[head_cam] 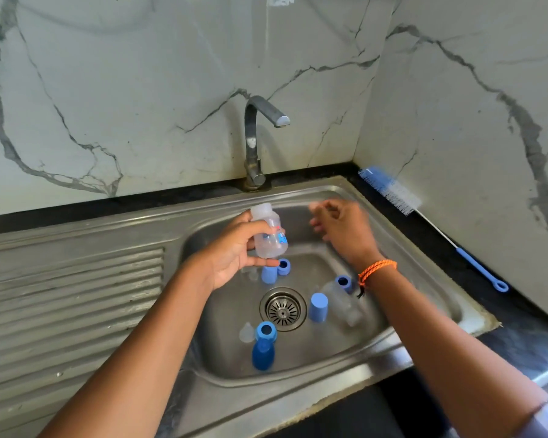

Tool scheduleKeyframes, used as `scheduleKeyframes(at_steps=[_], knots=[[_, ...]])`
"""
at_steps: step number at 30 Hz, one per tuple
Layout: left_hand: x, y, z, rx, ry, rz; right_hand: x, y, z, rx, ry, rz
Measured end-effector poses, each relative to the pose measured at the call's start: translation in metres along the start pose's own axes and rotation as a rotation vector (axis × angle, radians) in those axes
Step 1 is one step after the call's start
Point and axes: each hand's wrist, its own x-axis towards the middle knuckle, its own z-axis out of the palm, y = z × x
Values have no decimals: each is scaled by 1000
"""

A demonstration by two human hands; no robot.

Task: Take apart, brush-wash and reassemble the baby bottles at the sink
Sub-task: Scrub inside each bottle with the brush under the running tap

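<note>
My left hand [234,248] grip wrapped round a small clear plastic baby bottle [270,232] with no cap, held above the shiny steel sink [298,361], my right hand [342,229] blurry beside it, fingers loose, grip holding nothing, blue caps [318,307] and rings [266,331] lying in the sink, long blue bottle brush [393,191] on the black tabletop [487,279].

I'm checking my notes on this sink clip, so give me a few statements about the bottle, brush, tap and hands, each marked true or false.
1. The left hand holds a clear bottle over the sink. True.
2. The bottle brush is in the right hand. False: it lies on the counter to the right of the sink; that hand holds nothing.
3. Water runs from the tap. False: no stream shows.
4. Blue caps and rings lie in the basin. True.
</note>
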Motion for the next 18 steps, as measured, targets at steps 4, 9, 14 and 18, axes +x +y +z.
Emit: scheduleKeyframes(at_steps=[4, 9, 14, 18], knots=[[10, -8, 1, -108, 55, -9, 41, 28, -67, -480, 359, 50], [28, -10, 2, -65, 249, 51, 52, 59, -110, -888, 467, 234], [43, -9, 2, -108, 384, 112, 50, 64, -103, -862, 411, 256], [49, -6, 2, -48, 477, 137, 43, 53, -95, -792, 416, 170]])
